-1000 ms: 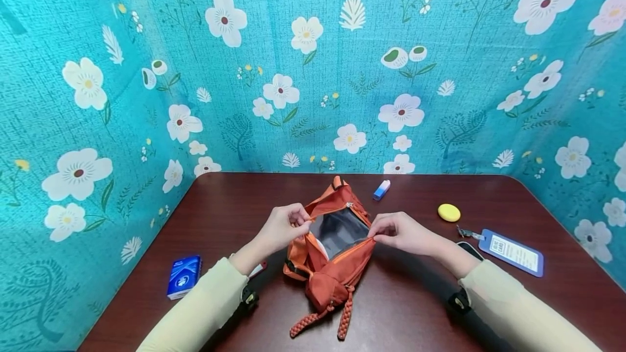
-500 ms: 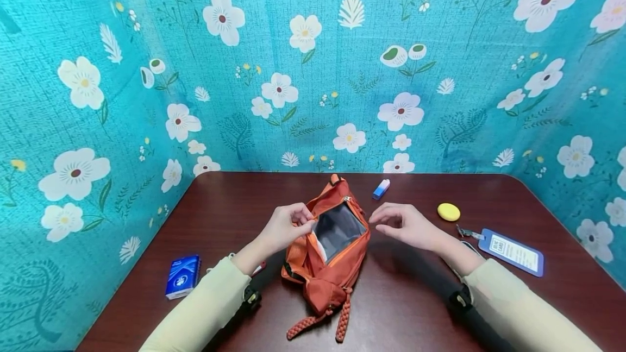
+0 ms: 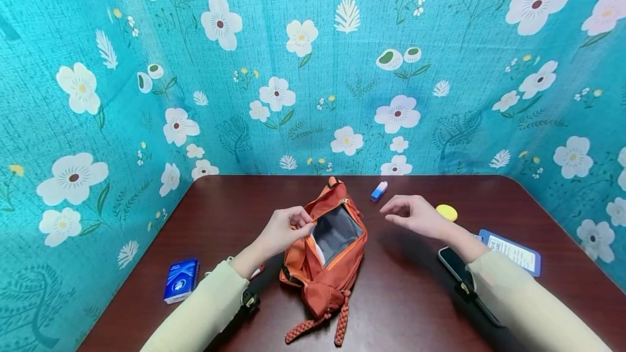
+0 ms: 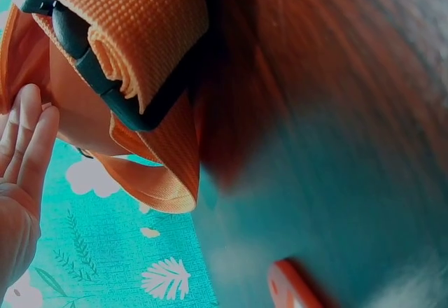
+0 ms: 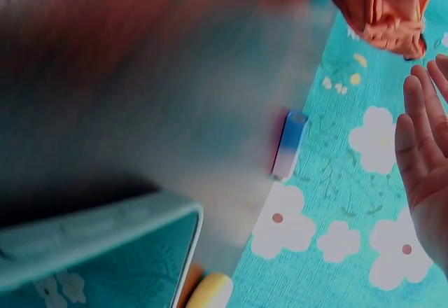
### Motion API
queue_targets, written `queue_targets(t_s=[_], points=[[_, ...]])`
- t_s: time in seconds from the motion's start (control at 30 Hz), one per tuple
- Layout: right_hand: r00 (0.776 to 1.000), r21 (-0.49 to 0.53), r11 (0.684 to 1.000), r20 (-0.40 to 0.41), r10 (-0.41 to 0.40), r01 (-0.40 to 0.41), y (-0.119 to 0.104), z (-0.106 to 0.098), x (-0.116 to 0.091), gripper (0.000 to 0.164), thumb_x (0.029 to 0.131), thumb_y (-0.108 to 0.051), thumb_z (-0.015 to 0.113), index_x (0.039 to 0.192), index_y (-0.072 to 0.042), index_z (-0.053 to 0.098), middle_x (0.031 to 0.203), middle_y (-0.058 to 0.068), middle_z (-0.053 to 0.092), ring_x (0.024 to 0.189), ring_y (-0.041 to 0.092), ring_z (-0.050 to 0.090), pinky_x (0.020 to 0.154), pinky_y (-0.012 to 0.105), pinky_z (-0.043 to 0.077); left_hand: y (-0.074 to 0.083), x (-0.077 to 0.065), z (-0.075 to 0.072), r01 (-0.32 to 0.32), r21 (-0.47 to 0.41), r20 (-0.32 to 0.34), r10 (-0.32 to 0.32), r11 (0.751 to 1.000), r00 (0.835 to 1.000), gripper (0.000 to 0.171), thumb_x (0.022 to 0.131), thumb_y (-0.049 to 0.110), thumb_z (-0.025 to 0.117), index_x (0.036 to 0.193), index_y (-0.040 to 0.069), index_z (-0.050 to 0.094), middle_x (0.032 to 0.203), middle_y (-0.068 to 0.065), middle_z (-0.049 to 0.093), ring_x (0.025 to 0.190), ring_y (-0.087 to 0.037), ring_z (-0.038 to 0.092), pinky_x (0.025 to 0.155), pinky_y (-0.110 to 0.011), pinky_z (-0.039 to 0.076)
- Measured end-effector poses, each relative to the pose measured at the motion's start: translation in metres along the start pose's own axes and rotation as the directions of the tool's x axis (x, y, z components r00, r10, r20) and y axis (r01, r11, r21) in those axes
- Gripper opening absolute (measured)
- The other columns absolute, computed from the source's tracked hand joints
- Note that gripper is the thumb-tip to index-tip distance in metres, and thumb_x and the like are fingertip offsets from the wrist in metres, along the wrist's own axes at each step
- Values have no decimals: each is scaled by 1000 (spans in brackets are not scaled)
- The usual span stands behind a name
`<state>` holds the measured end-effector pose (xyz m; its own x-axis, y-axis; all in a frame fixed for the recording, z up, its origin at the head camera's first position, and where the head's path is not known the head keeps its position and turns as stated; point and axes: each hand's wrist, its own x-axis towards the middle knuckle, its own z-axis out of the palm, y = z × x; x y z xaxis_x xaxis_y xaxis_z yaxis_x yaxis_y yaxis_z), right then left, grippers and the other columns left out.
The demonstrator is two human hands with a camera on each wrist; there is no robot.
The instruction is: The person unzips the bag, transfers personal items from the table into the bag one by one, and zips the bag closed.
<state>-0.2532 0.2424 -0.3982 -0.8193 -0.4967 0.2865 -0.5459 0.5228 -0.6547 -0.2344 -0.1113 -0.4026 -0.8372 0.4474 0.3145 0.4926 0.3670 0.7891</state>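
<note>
An orange-red fabric bag (image 3: 325, 295) lies unzipped at the middle of the table, its grey lining (image 3: 337, 230) showing. My left hand (image 3: 286, 230) pinches the left edge of its opening between thumb and fingers. To the right of the bag, my right hand (image 3: 415, 215) hovers above the table, apart from the bag, fingers loosely bent and holding nothing. The left wrist view shows the bag's orange webbing strap (image 4: 157, 24) with a black buckle (image 4: 98, 77) close up. Braided cords (image 3: 342, 326) trail from the bag's near end.
A small blue-and-white block (image 3: 379, 192) lies beyond the bag. On the right are a yellow oval object (image 3: 446, 212), a blue card holder (image 3: 513, 251) and a phone (image 3: 452, 265). A blue tissue pack (image 3: 181, 281) and a partly hidden red object (image 3: 257, 271) lie left.
My right hand has let go of the bag's right edge and moved right, toward the yellow oval object. My left hand keeps its pinch on the left edge. More of the phone shows now.
</note>
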Motion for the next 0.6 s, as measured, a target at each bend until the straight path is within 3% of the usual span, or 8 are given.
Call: queue_targets(t_s=[0.07, 0.17, 0.3, 0.6], points=[[1000, -26, 1000, -10, 5, -6, 5, -3, 3, 16, 87, -8, 73, 103, -13, 74, 94, -3, 69, 77, 13, 62, 67, 29, 52, 6, -1, -2, -14, 1, 1, 14, 1000, 1000, 5, 86, -2, 70, 88, 0, 65, 71, -10, 65, 63, -32, 64, 56, -25, 50], [1000, -55, 998, -26, 11, -12, 12, -7, 8, 16, 87, -8, 73, 102, -12, 74, 91, -4, 68, 77, 12, 61, 68, 28, 52, 6, 0, -3, -40, 20, -8, 40, 999, 999, 6, 86, -1, 70, 87, 3, 65, 70, -4, 65, 61, -23, 64, 56, -26, 51], [999, -78, 996, -32, 43, -45, 19, -12, 16, 17, 86, -6, 73, 102, -9, 73, 89, -3, 69, 77, 14, 62, 67, 29, 52, -8, 1, -1, -51, 28, -16, 51, 998, 999, 6, 87, 5, 71, 87, 9, 67, 69, 5, 63, 60, -11, 61, 56, -28, 52], [988, -97, 984, -56, 144, -149, 34, -26, 36, 21, 87, -9, 73, 107, -4, 72, 92, 3, 70, 81, 19, 63, 72, 36, 51, -5, 4, 1, -35, 36, -11, 35, 999, 999, 7, 86, 2, 73, 88, 6, 67, 69, 0, 63, 59, -14, 59, 55, -26, 49]])
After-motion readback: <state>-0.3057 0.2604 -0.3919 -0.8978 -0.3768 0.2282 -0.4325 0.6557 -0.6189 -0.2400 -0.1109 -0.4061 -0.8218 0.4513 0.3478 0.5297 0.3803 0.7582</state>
